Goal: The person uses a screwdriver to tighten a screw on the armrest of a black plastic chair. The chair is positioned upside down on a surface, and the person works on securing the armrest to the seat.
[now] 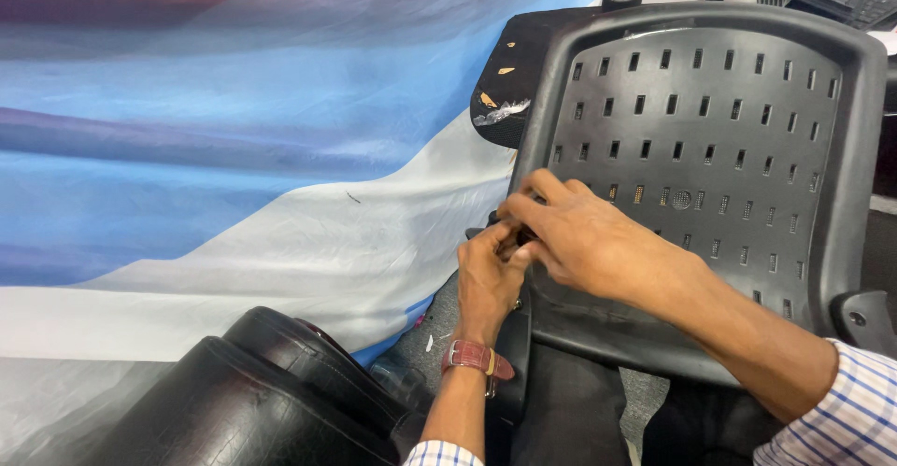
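**chairfixer_99:** So the thing being worked on is that black perforated plastic chair shell [696,139], tipped up on edge and leaning against the person's legs, slotted face toward the camera. Both hands meet at its lower left edge. The left hand [486,279], with a reddish watch strap [476,358] on the wrist, comes up from below with its fingers pinched on something small and dark right at the rim. The right hand [584,237] reaches across from the right, fingers curled together over the same spot. I honestly can't tell what the small part is; the fingers hide it.

**bolt_and_brace:** Yeah, that's my worry. Whatever it is, a clip or a screw, it's tiny and being handled blind. If a fingertip slips, I'd guess it drops into the gap by the black padded cushion [252,391] at the bottom left, or onto the grey floor [439,331] between the knees. Good luck finding it there.

**chairfixer_99:** The shell also isn't clamped to anything. It looks propped up, so a hard push at that edge could make it pivot or slide off the legs.

**bolt_and_brace:** Pinched fingers too, with both hands crowded on one rim. And the blue and white sheet [234,148] draped just behind could snag or swallow a dropped bit. The worn dark pad [505,74] behind the shell's top corner already looks chipped, so I wouldn't lean on it.
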